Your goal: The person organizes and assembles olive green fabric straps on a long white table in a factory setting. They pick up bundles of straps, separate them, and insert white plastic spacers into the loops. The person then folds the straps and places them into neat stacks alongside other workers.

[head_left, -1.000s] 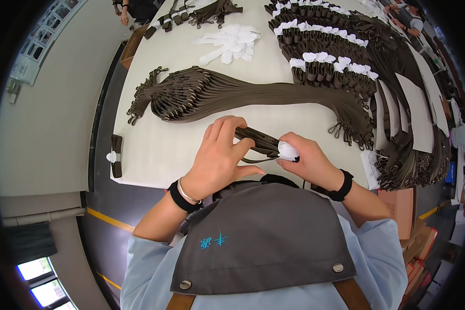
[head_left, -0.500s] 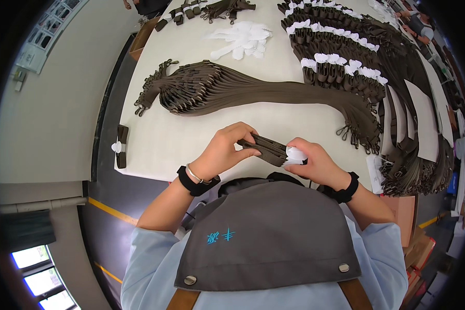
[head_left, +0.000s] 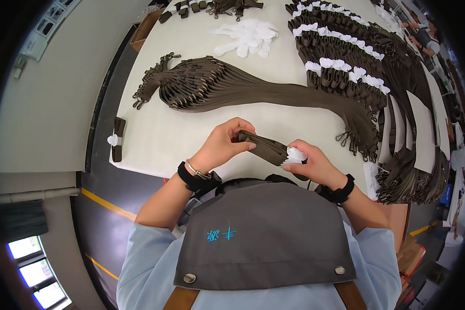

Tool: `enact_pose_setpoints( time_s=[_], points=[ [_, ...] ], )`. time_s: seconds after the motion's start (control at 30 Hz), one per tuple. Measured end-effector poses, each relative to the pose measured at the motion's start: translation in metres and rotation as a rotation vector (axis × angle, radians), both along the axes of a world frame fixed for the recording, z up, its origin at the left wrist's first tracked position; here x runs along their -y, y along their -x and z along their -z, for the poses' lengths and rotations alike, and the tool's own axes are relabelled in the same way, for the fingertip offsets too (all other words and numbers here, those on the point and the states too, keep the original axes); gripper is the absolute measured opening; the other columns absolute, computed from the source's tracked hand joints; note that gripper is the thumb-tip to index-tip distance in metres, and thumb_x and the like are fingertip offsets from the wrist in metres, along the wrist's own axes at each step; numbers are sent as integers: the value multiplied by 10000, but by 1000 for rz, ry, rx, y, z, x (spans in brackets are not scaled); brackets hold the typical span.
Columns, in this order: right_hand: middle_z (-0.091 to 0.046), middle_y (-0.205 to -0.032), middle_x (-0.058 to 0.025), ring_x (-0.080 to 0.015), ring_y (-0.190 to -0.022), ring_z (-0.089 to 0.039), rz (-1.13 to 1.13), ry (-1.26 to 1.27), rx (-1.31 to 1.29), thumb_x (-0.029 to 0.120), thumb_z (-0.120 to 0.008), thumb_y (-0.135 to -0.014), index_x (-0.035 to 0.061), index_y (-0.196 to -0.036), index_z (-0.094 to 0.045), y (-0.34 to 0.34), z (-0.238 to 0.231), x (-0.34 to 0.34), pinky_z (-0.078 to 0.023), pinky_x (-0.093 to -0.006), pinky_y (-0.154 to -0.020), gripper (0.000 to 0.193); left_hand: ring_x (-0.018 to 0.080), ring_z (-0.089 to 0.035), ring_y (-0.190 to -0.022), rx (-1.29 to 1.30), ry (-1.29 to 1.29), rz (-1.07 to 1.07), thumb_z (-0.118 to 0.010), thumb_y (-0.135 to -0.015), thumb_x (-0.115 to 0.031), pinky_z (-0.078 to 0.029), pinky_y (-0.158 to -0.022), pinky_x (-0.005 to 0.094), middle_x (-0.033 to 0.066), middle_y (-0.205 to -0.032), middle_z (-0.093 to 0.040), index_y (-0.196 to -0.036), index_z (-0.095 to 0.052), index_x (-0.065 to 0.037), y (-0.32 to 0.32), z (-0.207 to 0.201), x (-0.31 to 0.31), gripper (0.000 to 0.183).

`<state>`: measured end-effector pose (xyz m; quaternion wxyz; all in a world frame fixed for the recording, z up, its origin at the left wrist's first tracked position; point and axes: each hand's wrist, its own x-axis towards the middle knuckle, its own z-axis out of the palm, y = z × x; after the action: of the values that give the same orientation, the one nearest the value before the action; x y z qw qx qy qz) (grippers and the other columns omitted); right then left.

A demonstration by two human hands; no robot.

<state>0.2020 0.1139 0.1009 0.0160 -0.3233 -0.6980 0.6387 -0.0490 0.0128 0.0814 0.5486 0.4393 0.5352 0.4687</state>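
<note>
Between my hands, just over the table's near edge, is a folded dark brown strap (head_left: pixel 266 149). My left hand (head_left: pixel 223 143) pinches its left end between thumb and fingers. At the other end, my right hand (head_left: pixel 311 162) grips the strap where a white paper wrap (head_left: pixel 295 155) goes around it. Beyond my hands lies a long fanned bundle of dark brown straps (head_left: pixel 232 85), with metal hooks at both ends. One folded strap with a white wrap (head_left: pixel 118 139) sits alone at the table's left edge.
White paper strips (head_left: pixel 248 37) lie in a loose pile toward the back. Rows of folded, white-wrapped straps (head_left: pixel 341 72) fill the right side, beside hanging straps and pale boards (head_left: pixel 421 132). A cardboard box (head_left: pixel 145 30) stands off the far left corner. Another person (head_left: pixel 426 41) is at far right.
The view has shifted slightly. My left thumb has drawn back a little along the strap, and both hands still hold it in nearly the same place.
</note>
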Motion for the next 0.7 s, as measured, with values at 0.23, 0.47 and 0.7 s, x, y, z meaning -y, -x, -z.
enact_pose_setpoints(
  time_s=[0.23,0.47,0.7],
  points=[
    [-603,-841,-44,-125,-758,-566,-28,-79,-36,189,-735,-805,33,-1058,-559,4,20,-10,-478,-275,-680,345,112,-595,-916,99,46,18,-629,-819,86,-488,-813,257,56,-1008,-627,-1106,-499,-29,11,12,-8,336],
    [-603,-837,-37,-105,-771,-560,93,-213,-70,183,-716,-830,36,-1032,-568,37,47,-56,-471,-269,-686,290,194,-612,-1042,-257,-86,-321,-721,-788,-30,-500,-861,275,101,-1057,-640,-1194,-497,-22,29,53,-22,463],
    [-622,-876,-185,-352,-902,-562,686,-920,113,326,-743,-705,14,-904,-675,70,96,-209,-443,-432,-820,376,164,-628,-980,-322,90,-459,-691,-824,-75,-510,-775,271,82,-1030,-653,-1071,-593,-14,60,75,8,272]
  ],
)
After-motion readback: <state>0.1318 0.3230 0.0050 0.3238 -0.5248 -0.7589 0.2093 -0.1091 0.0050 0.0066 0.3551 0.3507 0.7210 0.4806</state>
